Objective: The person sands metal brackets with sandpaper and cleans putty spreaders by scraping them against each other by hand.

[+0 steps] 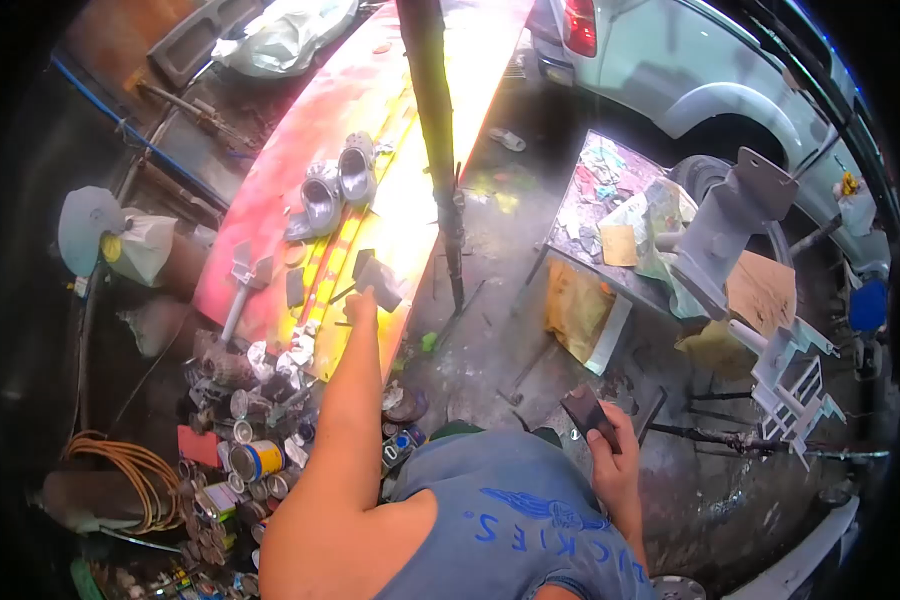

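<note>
Your left hand [363, 302] reaches out over the red and yellow worktop [270, 200], and the small grey plate [382, 283] is right at its fingertips, lying just beyond and to the right. The fingers are too small and partly hidden, so you cannot tell whether they pinch that plate or only touch it. A dark square piece [295, 287] lies near this hand on its left, and farther left stands a grey bracket on a stem [235, 307]. Beyond the hand sit two silvery shoe-shaped pieces [322, 200], side by side.

Your right hand [615, 440] is well apart from the left one, nearer your body and to its right. It grips a dark block [584, 408] with the thumb laid across it, the block sticking out beyond the fingers. Ahead of this hand is a paper-strewn table [568, 228].
</note>
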Available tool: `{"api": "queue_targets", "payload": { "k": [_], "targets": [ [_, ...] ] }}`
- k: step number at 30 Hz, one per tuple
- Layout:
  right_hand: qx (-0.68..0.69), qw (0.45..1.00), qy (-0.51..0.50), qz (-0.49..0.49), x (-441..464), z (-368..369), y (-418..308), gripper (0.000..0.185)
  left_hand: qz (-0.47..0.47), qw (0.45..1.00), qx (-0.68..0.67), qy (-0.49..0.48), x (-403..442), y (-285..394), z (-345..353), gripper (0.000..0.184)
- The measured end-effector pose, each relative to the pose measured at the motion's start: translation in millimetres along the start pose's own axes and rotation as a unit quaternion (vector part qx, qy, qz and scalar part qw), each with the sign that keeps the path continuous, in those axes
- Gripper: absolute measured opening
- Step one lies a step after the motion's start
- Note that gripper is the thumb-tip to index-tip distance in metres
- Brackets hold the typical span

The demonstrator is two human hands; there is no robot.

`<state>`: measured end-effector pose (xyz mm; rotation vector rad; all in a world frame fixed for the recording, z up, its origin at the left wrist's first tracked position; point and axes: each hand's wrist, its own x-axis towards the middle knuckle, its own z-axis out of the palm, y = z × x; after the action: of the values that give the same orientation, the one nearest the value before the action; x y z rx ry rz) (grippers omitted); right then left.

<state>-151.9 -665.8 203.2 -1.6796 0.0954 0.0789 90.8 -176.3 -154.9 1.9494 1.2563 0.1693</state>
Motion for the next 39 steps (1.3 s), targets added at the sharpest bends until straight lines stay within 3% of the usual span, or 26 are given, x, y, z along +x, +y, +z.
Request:
{"api": "queue_targets", "payload": {
  "k": [6, 12, 15, 18, 19, 24, 27, 29, 33, 37, 39],
  "targets": [
    [-0.023, 0.995, 0.092, 0.011, -23, 38, 1, 0.035, -0.137, 0.99, 0.038, 0.022, -13, 45, 0, 0.079],
    [-0.007, 0.993, 0.112, 0.022, -27, 54, 5, 0.037, -0.116, 0.992, 0.029, 0.025, -20, 57, -5, 0.067],
    [-0.019, 0.995, 0.099, 0.015, -16, 61, 5, 0.036, -0.028, 0.987, -0.157, -0.027, 18, 31, 18, 0.052],
    [-0.055, 0.994, 0.089, -0.024, -9, 63, 14, 0.035, -0.015, 0.904, -0.416, -0.093, 10, 27, 8, 0.031],
    [-0.076, 0.993, 0.08, -0.044, -4, 65, 10, 0.035, -0.015, 0.885, -0.442, -0.148, -6, 34, -9, 0.03],
    [-0.121, 0.978, 0.054, -0.159, 22, 71, 4, 0.037, -0.07, 0.725, -0.539, -0.423, -130, 84, -95, 0.043],
    [-0.132, 0.973, 0.03, -0.189, 33, 79, -6, 0.038, -0.1, 0.718, -0.473, -0.501, -212, 117, -117, 0.041],
    [-0.146, 0.964, 0.022, -0.221, 38, 83, -17, 0.041, -0.073, 0.717, -0.46, -0.519, -267, 141, -131, 0.039],
    [-0.23, 0.918, 0.062, -0.317, 34, 73, -31, 0.052, -0.085, 0.633, -0.439, -0.632, -323, 164, -134, 0.038],
    [-0.284, 0.896, 0.055, -0.338, 16, 71, -35, 0.063, -0.008, 0.629, -0.447, -0.637, -374, 183, -149, 0.034],
    [-0.323, 0.886, 0.039, -0.331, 8, 73, -31, 0.067, -0.02, 0.633, -0.439, -0.637, -384, 185, -148, 0.032]
  ]
}}
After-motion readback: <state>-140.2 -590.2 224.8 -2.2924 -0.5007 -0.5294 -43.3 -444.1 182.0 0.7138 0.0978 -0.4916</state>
